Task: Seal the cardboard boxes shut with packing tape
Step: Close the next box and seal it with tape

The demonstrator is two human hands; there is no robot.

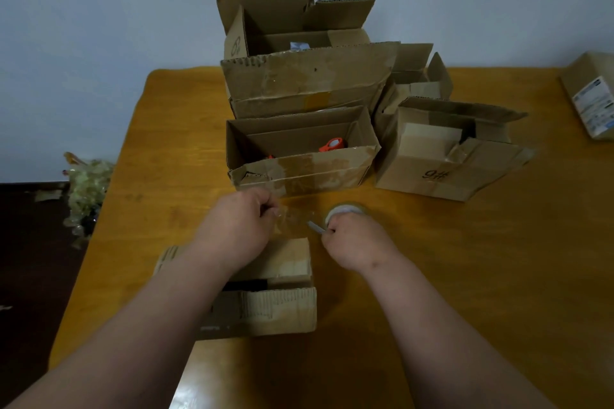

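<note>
Head view: your clear packing tape strip (292,217) stretches above the small cardboard box (265,289), left hand (239,226) fingers pinching its end, right hand (352,242) fingers gripping the tape roll (344,209). That box looks not yet sealed, and the open boxes (299,149) farther along the table (465,276) remain.

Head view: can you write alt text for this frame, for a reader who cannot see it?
A person's left hand pinches the free end of a clear tape strip pulled from a tape roll gripped by the right hand, above a small cardboard box on a wooden table. Behind stand several open boxes, one marked "9#".
</note>
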